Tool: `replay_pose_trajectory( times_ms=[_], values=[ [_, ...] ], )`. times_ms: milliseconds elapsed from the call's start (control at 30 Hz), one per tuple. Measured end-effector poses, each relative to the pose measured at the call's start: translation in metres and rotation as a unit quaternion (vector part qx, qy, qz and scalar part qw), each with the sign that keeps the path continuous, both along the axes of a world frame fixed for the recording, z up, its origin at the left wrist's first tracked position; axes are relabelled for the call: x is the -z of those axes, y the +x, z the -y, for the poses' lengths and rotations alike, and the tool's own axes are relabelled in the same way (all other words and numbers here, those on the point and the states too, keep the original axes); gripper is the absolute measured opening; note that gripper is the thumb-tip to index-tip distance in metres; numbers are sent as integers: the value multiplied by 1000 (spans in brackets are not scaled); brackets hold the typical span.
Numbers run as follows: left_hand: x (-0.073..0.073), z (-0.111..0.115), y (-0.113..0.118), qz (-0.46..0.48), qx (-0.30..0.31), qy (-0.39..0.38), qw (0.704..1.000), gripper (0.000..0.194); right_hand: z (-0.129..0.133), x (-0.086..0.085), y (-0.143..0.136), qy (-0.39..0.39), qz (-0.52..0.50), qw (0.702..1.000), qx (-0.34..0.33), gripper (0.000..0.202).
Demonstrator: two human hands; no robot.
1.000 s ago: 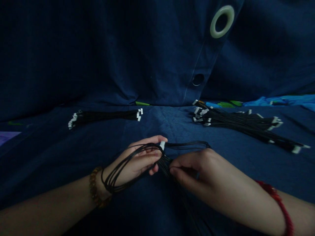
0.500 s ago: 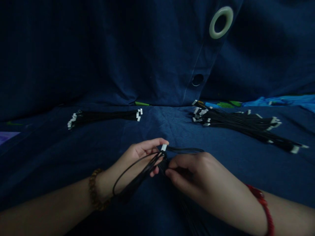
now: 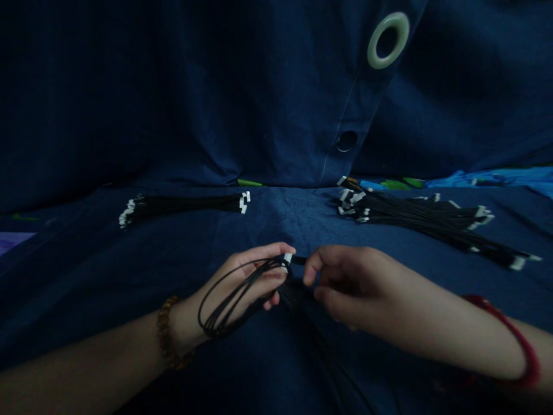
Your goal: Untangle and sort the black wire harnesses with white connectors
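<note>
My left hand [image 3: 254, 276] is closed on a black cable bundle [image 3: 228, 302], with a white connector [image 3: 287, 260] pinched near the fingertips. Some cables loop back over the palm, and others run down to the lower right. Just right of the connector is my right hand [image 3: 341, 282], its thumb and index finger apart beside dark strands. Its other fingers are curled and partly in shadow, and no object shows between thumb and index finger.
A neat bundle of black cables [image 3: 185, 203] with white ends lies at the back left. At the back right is a looser cable pile [image 3: 415, 216]. Behind hangs a dark blue curtain [image 3: 259, 86] with a pale ring [image 3: 389, 40].
My right hand has moved right and slightly up, away from the cables, and its thumb and index finger have parted. The looped cables over my left palm have spread.
</note>
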State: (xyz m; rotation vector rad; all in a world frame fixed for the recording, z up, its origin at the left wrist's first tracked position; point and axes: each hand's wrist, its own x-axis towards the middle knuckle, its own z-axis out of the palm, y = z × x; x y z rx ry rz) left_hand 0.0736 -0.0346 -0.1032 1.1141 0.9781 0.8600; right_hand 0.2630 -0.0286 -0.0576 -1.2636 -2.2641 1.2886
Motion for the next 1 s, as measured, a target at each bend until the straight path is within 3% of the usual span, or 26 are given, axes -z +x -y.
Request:
replay_pose_trajectory(
  times_ms=[67,133,233,367,533,600,633,700,767,833,900,1000],
  values=[
    [0,0,0,-2,-4,6,1000,36,-10,-8,10,-176,-97,979,-31,19],
    [0,1,1,3,-18,-9,1000,37,-22,-12,21,-267,-205,941,-45,20],
    [-1,0,3,13,-39,-26,999,37,-36,-12,33,-187,-328,926,-19,17],
    [-1,-1,4,13,-38,-30,999,36,-42,-14,40,-46,-391,919,24,15],
    [-1,-1,2,5,-26,-32,999,34,-35,-38,42,96,-488,856,145,51],
    [-1,-1,2,6,-24,-32,999,33,-29,-46,42,111,-454,866,179,38],
    [-1,-1,3,9,-23,-30,999,33,-25,-47,40,95,-404,895,163,25],
    [0,0,3,19,-22,-32,999,32,-16,-43,34,40,-250,963,89,8],
    [-1,0,4,31,-21,-42,998,32,-5,-33,23,24,-70,997,25,13],
    [-2,0,4,38,-20,-57,997,30,4,-20,12,152,55,987,26,17],
    [-3,0,4,44,-20,-64,997,29,11,-10,4,259,130,957,30,17],
    [-3,1,5,53,-20,-67,996,30,13,-3,1,290,165,943,17,17]
  ],
)
